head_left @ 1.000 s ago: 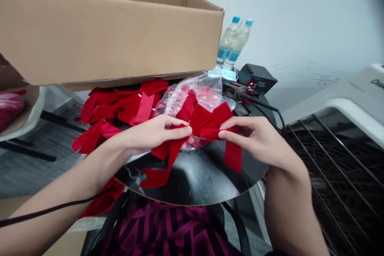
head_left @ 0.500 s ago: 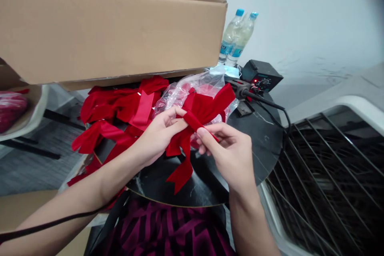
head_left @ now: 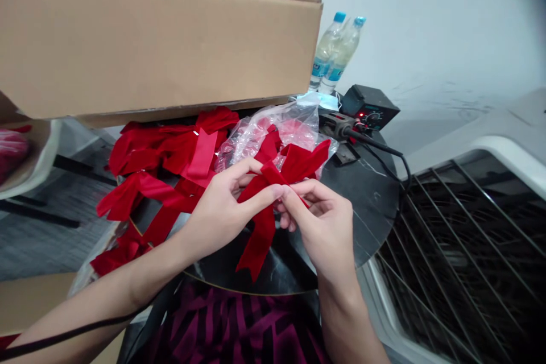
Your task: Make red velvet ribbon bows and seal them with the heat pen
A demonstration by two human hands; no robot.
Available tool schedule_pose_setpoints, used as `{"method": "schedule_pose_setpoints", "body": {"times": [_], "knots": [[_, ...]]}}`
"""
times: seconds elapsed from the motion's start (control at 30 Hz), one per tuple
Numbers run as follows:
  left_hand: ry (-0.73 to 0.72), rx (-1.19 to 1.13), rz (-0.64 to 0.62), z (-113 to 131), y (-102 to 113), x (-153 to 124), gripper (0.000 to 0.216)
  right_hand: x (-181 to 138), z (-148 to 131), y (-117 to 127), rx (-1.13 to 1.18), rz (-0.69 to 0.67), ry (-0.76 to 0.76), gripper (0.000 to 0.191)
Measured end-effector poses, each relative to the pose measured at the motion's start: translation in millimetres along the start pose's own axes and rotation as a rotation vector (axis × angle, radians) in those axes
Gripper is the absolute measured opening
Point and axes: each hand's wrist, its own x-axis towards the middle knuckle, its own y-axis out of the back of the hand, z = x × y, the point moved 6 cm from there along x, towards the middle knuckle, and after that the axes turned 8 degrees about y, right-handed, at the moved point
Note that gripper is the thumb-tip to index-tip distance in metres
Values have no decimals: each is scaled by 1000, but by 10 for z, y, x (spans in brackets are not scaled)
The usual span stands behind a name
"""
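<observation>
A red velvet ribbon bow point(head_left: 294, 162) is held over the round black table point(head_left: 375, 193). My left hand point(head_left: 222, 210) pinches its knot from the left, fingers closed on the fabric. My right hand point(head_left: 324, 222) pinches the same knot from the right, fingertips touching those of the left. One ribbon tail point(head_left: 258, 242) hangs down between my wrists. Behind the bow lies a clear plastic bag point(head_left: 281, 125) with more red pieces in it.
A heap of red ribbon pieces point(head_left: 162, 153) covers the table's left side. A large open cardboard box point(head_left: 162, 40) stands behind. Two water bottles point(head_left: 335, 51) and a black control unit point(head_left: 369, 108) with a cabled tool sit at the back. A wire rack point(head_left: 469, 250) is on the right.
My right hand moved left to meet my left hand at the bow's knot. The loose strip it held out to the right is now gathered at the middle.
</observation>
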Motion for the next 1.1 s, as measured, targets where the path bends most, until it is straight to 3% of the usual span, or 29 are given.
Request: {"method": "schedule_pose_setpoints", "body": {"times": [0.33,0.47,0.7,0.83,0.97,1.1], "knots": [[-50,-131,184,-113,124,-19,8,-33,36,-29,-43,36,86,14],[-64,-29,264,-86,186,-15,7,-50,17,-13,-88,45,143,8],[-128,229,290,72,240,-43,13,-82,39,6,-72,104,193,9],[-8,115,237,19,243,-19,13,-72,48,-2,-76,99,205,9],[92,-79,263,-104,248,-1,12,-54,61,3,-72,111,197,10],[117,-64,265,-136,245,0,17,-51,73,22,-62,131,192,10]]}}
